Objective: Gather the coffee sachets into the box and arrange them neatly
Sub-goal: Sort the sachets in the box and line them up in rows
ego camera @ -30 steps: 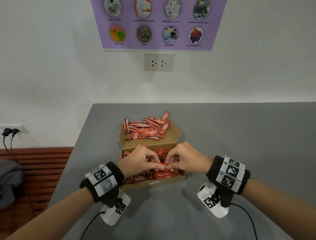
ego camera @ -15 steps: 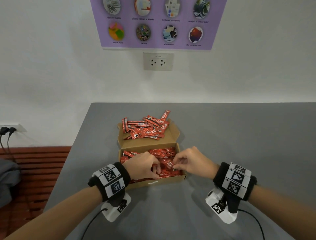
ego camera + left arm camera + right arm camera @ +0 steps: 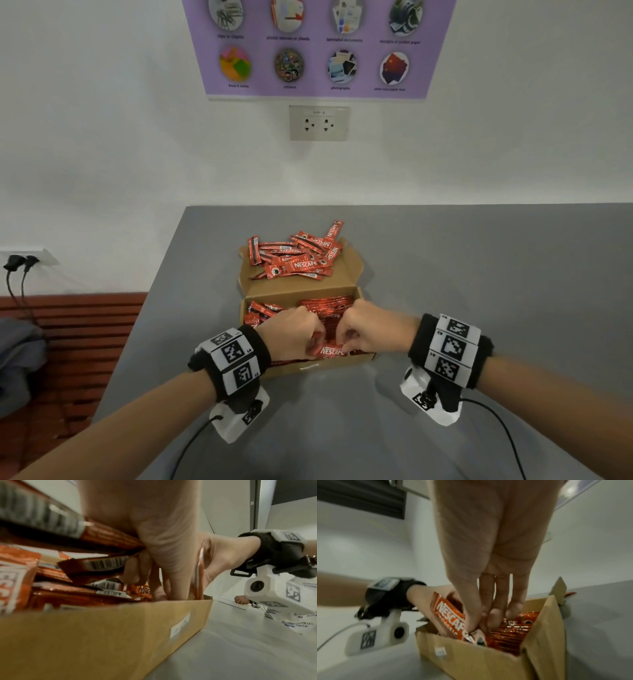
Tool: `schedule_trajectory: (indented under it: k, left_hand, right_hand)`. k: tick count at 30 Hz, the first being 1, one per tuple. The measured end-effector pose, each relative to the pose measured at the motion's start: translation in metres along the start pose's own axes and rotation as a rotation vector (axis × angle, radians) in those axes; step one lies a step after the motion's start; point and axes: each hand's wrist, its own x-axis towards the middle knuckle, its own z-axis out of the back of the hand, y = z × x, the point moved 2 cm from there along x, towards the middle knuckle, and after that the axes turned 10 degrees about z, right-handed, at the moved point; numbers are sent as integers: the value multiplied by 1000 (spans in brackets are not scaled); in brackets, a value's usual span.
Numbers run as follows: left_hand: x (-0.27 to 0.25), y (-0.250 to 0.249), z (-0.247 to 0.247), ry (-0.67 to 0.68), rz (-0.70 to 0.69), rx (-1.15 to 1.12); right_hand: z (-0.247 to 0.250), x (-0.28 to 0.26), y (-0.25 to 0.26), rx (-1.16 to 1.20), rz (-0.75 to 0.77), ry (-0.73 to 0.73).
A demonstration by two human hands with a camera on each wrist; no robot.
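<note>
An open cardboard box [image 3: 318, 366] sits on the grey table, part-filled with red Nescafe sachets [image 3: 329, 305]. My left hand [image 3: 315, 340] and right hand [image 3: 343, 339] meet inside it at the front wall, both pinching one sachet [image 3: 330, 351] by its ends. In the right wrist view, thumb and fingers [image 3: 494, 615] pinch that sachet [image 3: 448, 616], which stands on edge inside the box [image 3: 471, 660]. In the left wrist view, curled fingers [image 3: 133, 572] grip sachets [image 3: 102, 563] above the box wall [image 3: 102, 635]. A loose pile of sachets [image 3: 298, 257] lies on the opened lid [image 3: 349, 277].
The table's left edge [image 3: 161, 274] drops to a red slatted bench [image 3: 75, 325] with grey cloth on it. A wall socket [image 3: 319, 122] and a purple poster [image 3: 318, 48] are behind. Plugs and cables [image 3: 17, 267] hang at left. Wrist-camera cables trail towards me.
Both hands drew together at the box's front wall. They now hold one sachet between them, label facing me; half a second ago they were slightly apart.
</note>
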Motion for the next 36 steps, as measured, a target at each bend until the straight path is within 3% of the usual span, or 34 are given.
schedule_trajectory:
  k: [4, 9, 21, 27, 33, 36]
  left_hand:
    - [-2, 6, 4, 71, -7, -135]
    - [-8, 12, 15, 42, -11, -310]
    - [-4, -7, 2, 9, 69, -132]
    - [-2, -14, 0, 26, 63, -41]
    - [1, -10, 2, 77, 33, -115]
    - [-1, -5, 6, 37, 50, -150]
  right_hand:
    - [-5, 2, 2, -95, -35, 74]
    - [-9, 7, 6, -124, -41, 81]
    - [-10, -1, 6, 40, -69, -32]
    - [-16, -8, 4, -87, -106, 67]
    - [-21, -10, 4, -120, -77, 73]
    - [-17, -9, 5, -119, -68, 33]
